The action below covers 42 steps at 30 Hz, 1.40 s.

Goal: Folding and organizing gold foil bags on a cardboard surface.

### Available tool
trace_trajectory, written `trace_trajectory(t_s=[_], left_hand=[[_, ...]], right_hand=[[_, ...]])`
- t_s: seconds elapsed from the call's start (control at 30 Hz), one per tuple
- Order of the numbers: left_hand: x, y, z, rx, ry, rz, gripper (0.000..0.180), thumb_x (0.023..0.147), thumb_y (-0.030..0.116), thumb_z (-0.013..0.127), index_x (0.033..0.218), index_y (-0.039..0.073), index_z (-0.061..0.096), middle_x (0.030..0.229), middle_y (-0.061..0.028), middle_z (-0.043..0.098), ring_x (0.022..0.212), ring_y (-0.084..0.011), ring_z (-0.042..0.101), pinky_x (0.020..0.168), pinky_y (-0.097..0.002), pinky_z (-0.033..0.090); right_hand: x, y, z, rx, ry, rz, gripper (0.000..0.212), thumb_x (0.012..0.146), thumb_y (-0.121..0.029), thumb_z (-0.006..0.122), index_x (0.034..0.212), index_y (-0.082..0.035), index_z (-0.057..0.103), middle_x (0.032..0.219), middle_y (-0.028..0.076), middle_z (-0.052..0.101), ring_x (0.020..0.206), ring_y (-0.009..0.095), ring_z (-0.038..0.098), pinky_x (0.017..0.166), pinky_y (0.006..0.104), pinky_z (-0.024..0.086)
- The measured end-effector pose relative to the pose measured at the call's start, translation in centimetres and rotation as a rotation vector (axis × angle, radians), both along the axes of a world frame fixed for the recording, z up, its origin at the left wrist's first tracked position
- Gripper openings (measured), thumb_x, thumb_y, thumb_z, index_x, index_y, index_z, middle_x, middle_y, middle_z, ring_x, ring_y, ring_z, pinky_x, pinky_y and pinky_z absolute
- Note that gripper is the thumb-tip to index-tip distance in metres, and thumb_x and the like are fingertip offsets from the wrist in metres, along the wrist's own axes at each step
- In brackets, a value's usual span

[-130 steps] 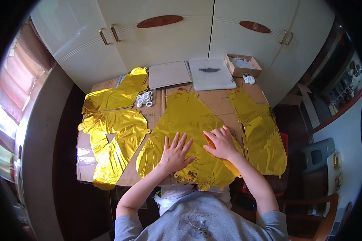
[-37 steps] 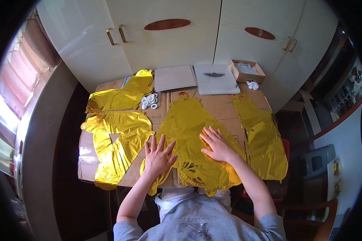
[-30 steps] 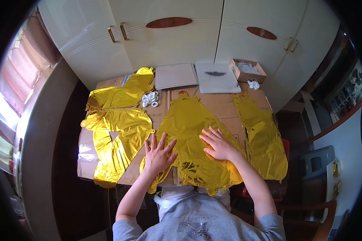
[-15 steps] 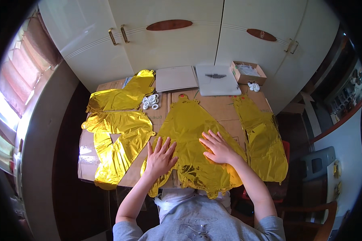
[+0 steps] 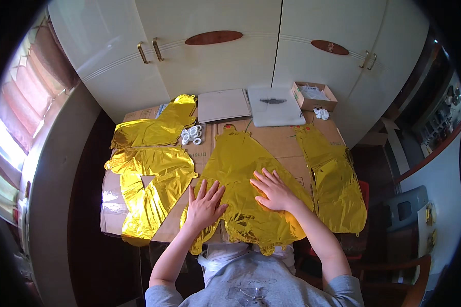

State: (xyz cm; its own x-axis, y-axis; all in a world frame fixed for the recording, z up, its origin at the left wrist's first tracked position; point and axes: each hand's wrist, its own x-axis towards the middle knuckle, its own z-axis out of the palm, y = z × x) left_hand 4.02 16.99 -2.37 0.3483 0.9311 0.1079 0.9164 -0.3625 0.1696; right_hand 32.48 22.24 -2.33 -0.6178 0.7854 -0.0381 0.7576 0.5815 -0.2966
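A flat gold foil balloon (image 5: 235, 163), uninflated and shaped like a broad letter, lies in the middle of the table, its near edge reaching the front rim beside my body. My left hand (image 5: 206, 204) rests palm down on its left side, fingers spread. On its right side my right hand (image 5: 274, 190) lies flat too, fingers apart. Creases and shiny wrinkles run across the balloon's near part. To the left are a second gold foil balloon (image 5: 159, 192) and, beyond it, a third gold foil balloon (image 5: 156, 125). Another gold foil balloon (image 5: 335, 189) lies at the right.
Cardboard (image 5: 161, 230) covers the table. White ribbon rolls (image 5: 192, 134) sit near the far left balloons. Along the back are a grey-brown board (image 5: 224, 106), a silver laptop-like slab (image 5: 275, 112), an open box (image 5: 314, 97) and a small white bundle (image 5: 321, 113). White cabinets (image 5: 215, 66) stand behind.
The view has tilted slightly, so the table's back sits a little lower in the picture. Both hands stay flat on the middle balloon, with hardly any visible movement.
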Motion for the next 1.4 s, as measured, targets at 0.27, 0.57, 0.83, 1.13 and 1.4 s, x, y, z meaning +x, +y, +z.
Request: trace_trajectory(t_s=[0.27, 0.57, 0.83, 1.13, 1.4], left_hand=[[-0.01, -0.02, -0.1, 0.02, -0.002, 0.001, 0.061, 0.092, 0.053, 0.051, 0.143, 0.02, 0.044, 0.151, -0.0055, 0.039, 0.143, -0.0349, 0.028, 0.112, -0.067, 0.012], [-0.04, 0.04, -0.21, 0.014, 0.011, -0.005, 0.063, 0.092, 0.052, 0.051, 0.144, 0.018, 0.043, 0.151, -0.0062, 0.039, 0.143, -0.035, 0.027, 0.112, -0.0667, 0.012], [0.09, 0.01, -0.04, 0.015, 0.012, -0.004, 0.063, 0.092, 0.053, 0.05, 0.144, 0.018, 0.042, 0.151, -0.0063, 0.039, 0.143, -0.0351, 0.027, 0.112, -0.0672, 0.013], [0.15, -0.01, -0.01, 0.004, 0.016, 0.002, 0.063, 0.092, 0.053, 0.049, 0.144, 0.017, 0.042, 0.152, -0.0061, 0.038, 0.143, -0.0347, 0.026, 0.111, -0.0678, 0.012], [0.23, -0.05, 0.09, -0.01, 0.017, 0.002, 0.062, 0.093, 0.049, 0.049, 0.145, 0.018, 0.041, 0.152, -0.0062, 0.037, 0.144, -0.0347, 0.025, 0.111, -0.068, 0.011]], right_hand=[[0.42, -0.12, -0.81, 0.072, 0.069, 0.009, 0.063, 0.092, -0.041, 0.054, 0.146, -0.012, 0.038, 0.155, 0.014, 0.029, 0.146, 0.034, 0.019, 0.119, 0.0506, 0.013], [0.47, -0.54, -0.76, 0.085, 0.071, -0.046, 0.065, 0.091, -0.042, 0.056, 0.146, -0.013, 0.038, 0.155, 0.015, 0.029, 0.145, 0.034, 0.022, 0.119, 0.0509, 0.014], [0.47, -0.98, -0.75, 0.126, 0.043, -0.055, 0.063, 0.092, -0.044, 0.053, 0.146, -0.014, 0.039, 0.154, 0.014, 0.031, 0.144, 0.031, 0.024, 0.118, 0.0531, 0.014], [0.57, -0.84, -0.89, 0.11, 0.035, -0.05, 0.065, 0.092, -0.044, 0.054, 0.148, -0.016, 0.036, 0.155, 0.013, 0.029, 0.145, 0.032, 0.023, 0.118, 0.0536, 0.012], [0.6, -0.98, -0.89, 0.126, 0.072, -0.055, 0.063, 0.091, -0.044, 0.055, 0.146, -0.017, 0.04, 0.153, 0.012, 0.032, 0.143, 0.032, 0.026, 0.118, 0.0542, 0.014]])
